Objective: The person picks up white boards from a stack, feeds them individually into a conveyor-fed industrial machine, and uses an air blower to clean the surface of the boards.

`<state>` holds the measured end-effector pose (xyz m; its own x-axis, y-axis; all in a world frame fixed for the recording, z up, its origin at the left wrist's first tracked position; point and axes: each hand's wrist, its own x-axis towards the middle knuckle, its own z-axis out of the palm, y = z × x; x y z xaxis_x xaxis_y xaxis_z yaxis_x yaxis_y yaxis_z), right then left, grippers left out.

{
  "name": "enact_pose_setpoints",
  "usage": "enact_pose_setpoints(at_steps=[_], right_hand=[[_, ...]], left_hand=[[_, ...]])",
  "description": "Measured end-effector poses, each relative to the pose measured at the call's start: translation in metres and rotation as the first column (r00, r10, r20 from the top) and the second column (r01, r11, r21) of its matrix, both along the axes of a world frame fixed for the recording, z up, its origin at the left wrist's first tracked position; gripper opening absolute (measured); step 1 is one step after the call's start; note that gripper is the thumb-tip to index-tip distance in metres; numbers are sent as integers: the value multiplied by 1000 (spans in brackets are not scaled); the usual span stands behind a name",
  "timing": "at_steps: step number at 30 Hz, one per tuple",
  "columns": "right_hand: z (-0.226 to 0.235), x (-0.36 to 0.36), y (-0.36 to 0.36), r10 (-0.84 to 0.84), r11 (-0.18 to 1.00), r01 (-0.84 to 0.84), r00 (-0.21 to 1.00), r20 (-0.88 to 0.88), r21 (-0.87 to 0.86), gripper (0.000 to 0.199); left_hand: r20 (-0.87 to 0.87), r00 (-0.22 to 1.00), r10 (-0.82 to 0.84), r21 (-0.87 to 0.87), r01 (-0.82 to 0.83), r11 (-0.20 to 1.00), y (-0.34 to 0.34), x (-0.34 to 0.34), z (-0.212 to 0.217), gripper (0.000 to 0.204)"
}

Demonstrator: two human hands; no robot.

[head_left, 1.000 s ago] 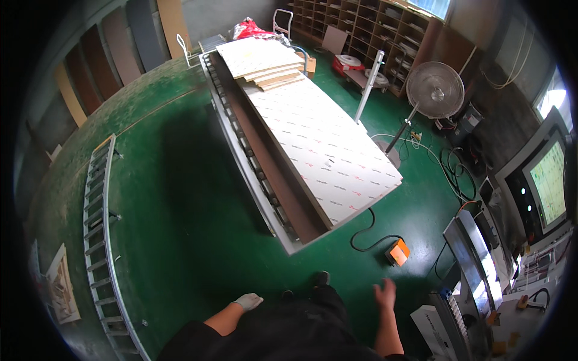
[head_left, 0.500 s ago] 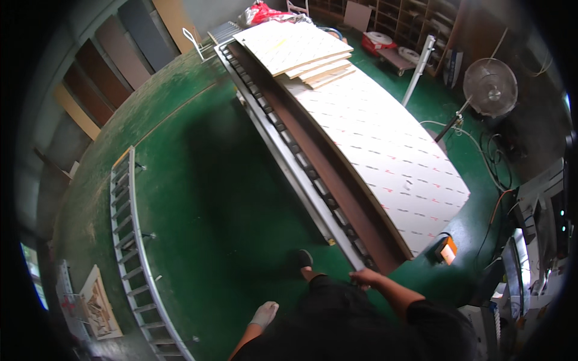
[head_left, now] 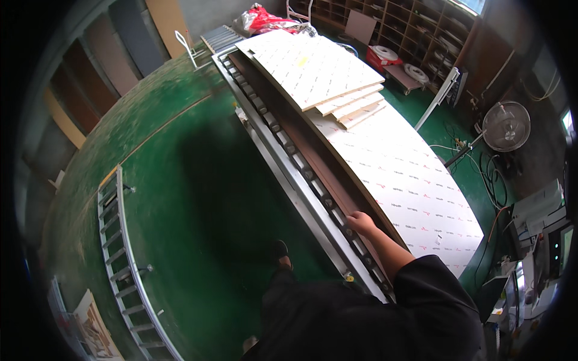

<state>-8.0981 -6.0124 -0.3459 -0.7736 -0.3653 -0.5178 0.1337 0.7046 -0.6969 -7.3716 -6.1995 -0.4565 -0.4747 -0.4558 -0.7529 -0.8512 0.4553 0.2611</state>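
Note:
My bare right hand [head_left: 360,222] reaches to the long edge of a brown board [head_left: 313,153], its fingers curled down and closed at that edge. The board lies along a roller conveyor [head_left: 288,146] with a silver metal frame. A large panel in white printed film [head_left: 415,198] lies on top of the brown board, set back from its edge. Several smaller film-covered boards [head_left: 319,72] are stacked at the far end. Of my left hand, only a pale gloved bit [head_left: 250,343] shows at the lower edge; its fingers are hidden.
An aluminium ladder [head_left: 123,265] lies on the green floor at left. A standing fan [head_left: 506,126], a leaning pale post [head_left: 438,99] and loose cables [head_left: 494,186] are on the right. Door-like panels [head_left: 108,66] lean on the left wall; shelves [head_left: 415,30] stand at the back.
I have stepped forward along the conveyor. My right hand has moved from the near end of its metal rail to farther up the brown board's edge. My left hand has dropped mostly out of view.

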Motion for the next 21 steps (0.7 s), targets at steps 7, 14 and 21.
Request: enact_pose_setpoints(at_steps=[7,14,21], right_hand=[[-96,2,89,-229,944,265,955,-191,196,25],[-18,2,21,-643,126,984,178,745,-126,24],[-29,-108,-22,-640,-99,965,127,758,-245,30]], left_hand=[[-228,958,-171,80,194,978,-235,-295,-26,51],[-501,787,360,141,-336,931,-419,-603,44,42],[-555,821,-136,213,298,931,-348,-811,15,50]])
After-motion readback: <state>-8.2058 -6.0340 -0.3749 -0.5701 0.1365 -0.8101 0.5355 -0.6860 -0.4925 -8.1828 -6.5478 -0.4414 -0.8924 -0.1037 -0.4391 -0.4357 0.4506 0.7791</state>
